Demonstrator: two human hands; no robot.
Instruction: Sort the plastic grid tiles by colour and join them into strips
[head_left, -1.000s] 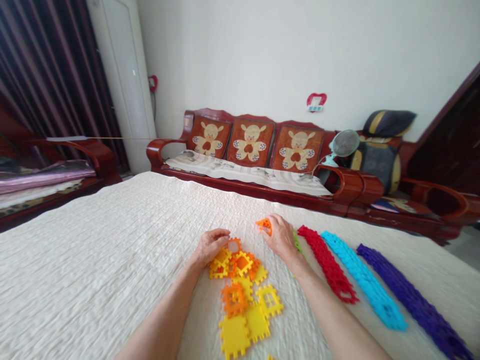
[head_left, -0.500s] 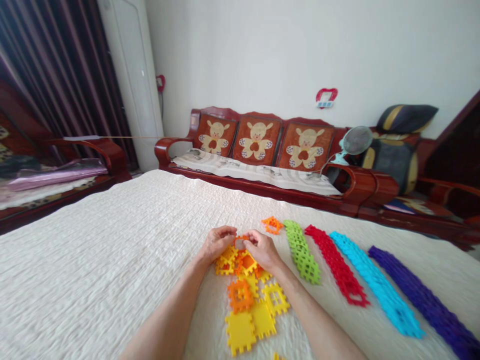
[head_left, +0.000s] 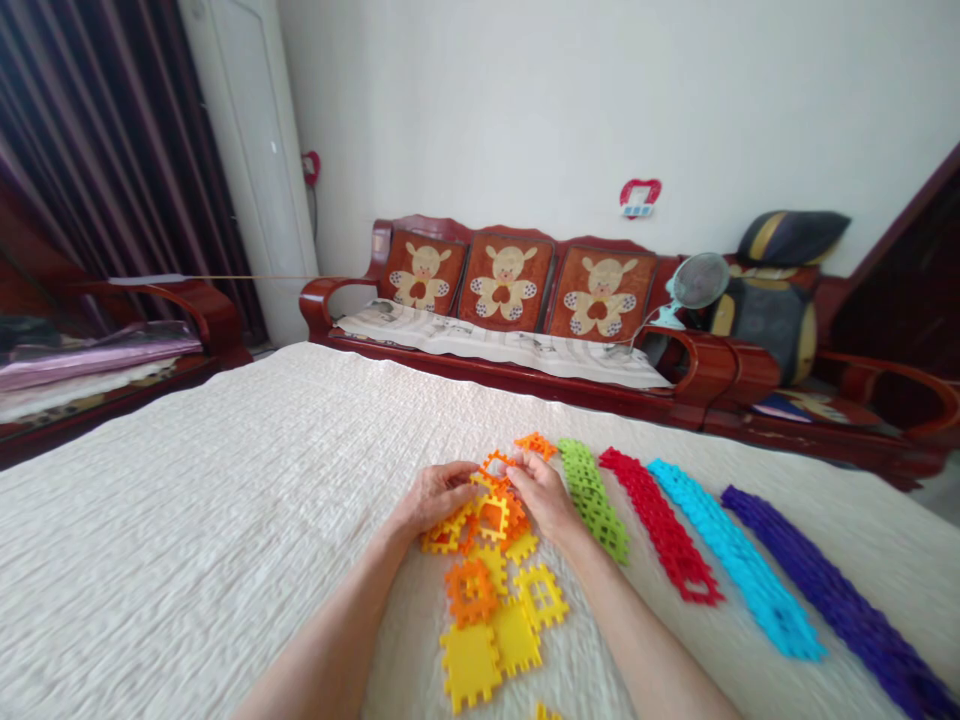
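Note:
My right hand (head_left: 546, 492) pinches an orange open-square building tile (head_left: 496, 464) above the pile. My left hand (head_left: 441, 494) is at the pile's left side, thumb and fingers a little apart. Its fingertips are close to a yellow tile edge (head_left: 484, 484); whether they touch it I cannot tell. Below the hands lie overlapping yellow and orange interlocking tiles, among them a yellow frame (head_left: 492, 517), an orange tile (head_left: 471, 592), a yellow window tile (head_left: 541, 596) and a solid yellow tile (head_left: 471, 666). Beyond my right hand lies a small orange group (head_left: 535, 445).
To the right lie long rows of tiles: green (head_left: 592, 500), red (head_left: 664, 530), light blue (head_left: 739, 560) and purple (head_left: 840, 600). They rest on a white quilted cover (head_left: 225, 520). Behind it stands a wooden sofa (head_left: 487, 365) with bear cushions and a small fan (head_left: 699, 282).
My right hand has drawn an orange tile up and to the right, away from my left hand. My hands are farther apart. The view has turned slightly right.

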